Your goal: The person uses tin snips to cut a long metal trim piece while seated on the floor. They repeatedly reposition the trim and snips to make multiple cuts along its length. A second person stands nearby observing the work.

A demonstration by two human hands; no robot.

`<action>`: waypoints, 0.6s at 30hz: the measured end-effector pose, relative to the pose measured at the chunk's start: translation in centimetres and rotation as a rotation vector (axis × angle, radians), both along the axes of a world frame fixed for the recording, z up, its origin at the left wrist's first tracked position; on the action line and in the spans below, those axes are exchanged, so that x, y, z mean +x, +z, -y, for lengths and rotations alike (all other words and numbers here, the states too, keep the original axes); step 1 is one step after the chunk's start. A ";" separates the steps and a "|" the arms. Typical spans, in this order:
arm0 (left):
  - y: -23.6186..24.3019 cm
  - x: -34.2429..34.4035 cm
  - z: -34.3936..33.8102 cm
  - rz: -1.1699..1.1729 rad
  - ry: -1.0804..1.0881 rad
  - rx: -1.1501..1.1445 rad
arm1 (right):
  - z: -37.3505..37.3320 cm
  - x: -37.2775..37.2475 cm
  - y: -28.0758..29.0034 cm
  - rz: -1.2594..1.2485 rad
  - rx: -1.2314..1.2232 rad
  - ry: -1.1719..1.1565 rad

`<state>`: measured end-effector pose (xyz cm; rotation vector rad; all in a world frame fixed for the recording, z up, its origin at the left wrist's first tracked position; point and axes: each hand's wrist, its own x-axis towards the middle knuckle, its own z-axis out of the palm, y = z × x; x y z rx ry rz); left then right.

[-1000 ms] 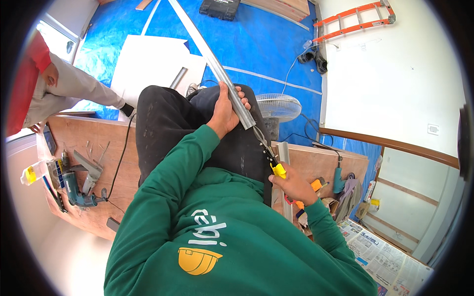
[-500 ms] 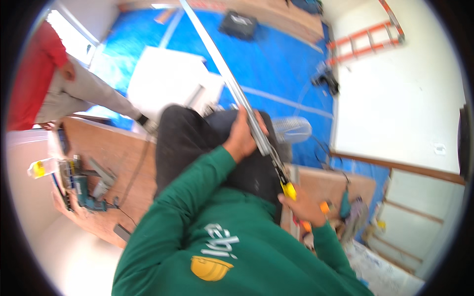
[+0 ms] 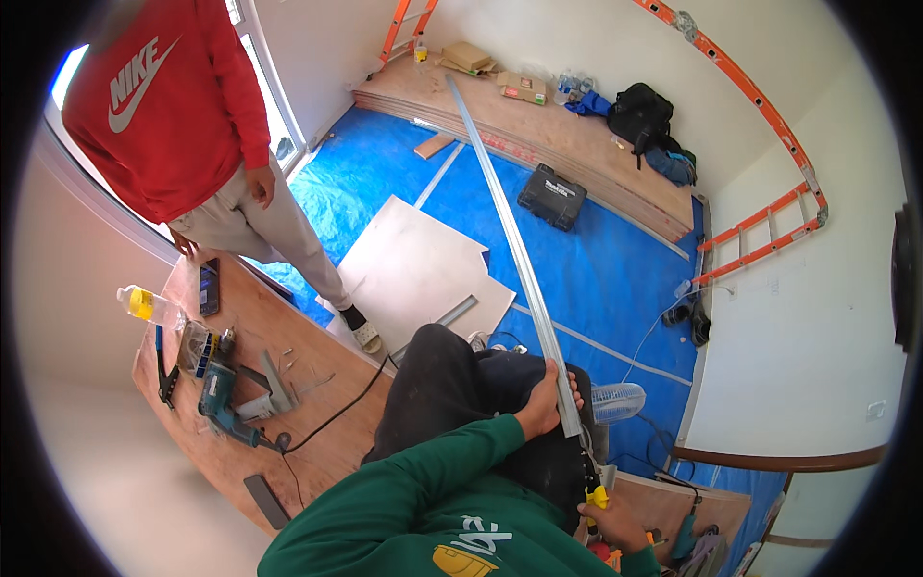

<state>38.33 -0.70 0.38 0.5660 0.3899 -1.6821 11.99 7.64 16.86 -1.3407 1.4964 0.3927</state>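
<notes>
A long, thin grey metal channel [image 3: 514, 245] runs from my lap far across the room, its far end over a stack of wood sheets. My left hand [image 3: 546, 404] is wrapped around it close to its near end, above my right thigh. My right hand [image 3: 617, 525] holds yellow-handled tin snips [image 3: 596, 498] low at the right. Their dark jaws reach up to the channel's near end; whether they bite into it I cannot tell. Part of the right hand's grip is hidden.
A person in a red sweatshirt [image 3: 183, 115] stands at left. A wood board [image 3: 327, 438] there carries a teal power tool [image 3: 219, 394], bottle [image 3: 154, 306] and phone [image 3: 210, 287]. A black case [image 3: 552, 197] lies on blue sheeting; a fan [image 3: 617, 402] and orange ladder [image 3: 760, 104] are at right.
The view has tilted up, showing more of the far wall and the person in red. My hands and the channel's near end sit lower in the picture. Both hands keep their holds.
</notes>
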 end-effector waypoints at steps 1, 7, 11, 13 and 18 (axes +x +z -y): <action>-0.1 0.1 0.0 0.002 -0.001 0.006 | 0.1 -0.2 -0.3 -0.008 -0.011 0.018; -0.5 -0.1 -0.2 -0.026 0.011 -0.017 | -0.2 -1.4 -0.9 -0.010 -0.050 0.035; -0.2 -0.2 0.5 -0.026 -0.017 -0.032 | -0.6 -0.3 0.5 0.042 -0.072 0.104; -0.8 0.2 0.4 -0.007 0.000 -0.070 | 0.1 1.8 2.6 0.089 -0.026 0.086; 1.1 1.8 -0.2 0.000 0.059 -0.070 | 0.1 2.7 3.7 0.096 -0.007 -0.028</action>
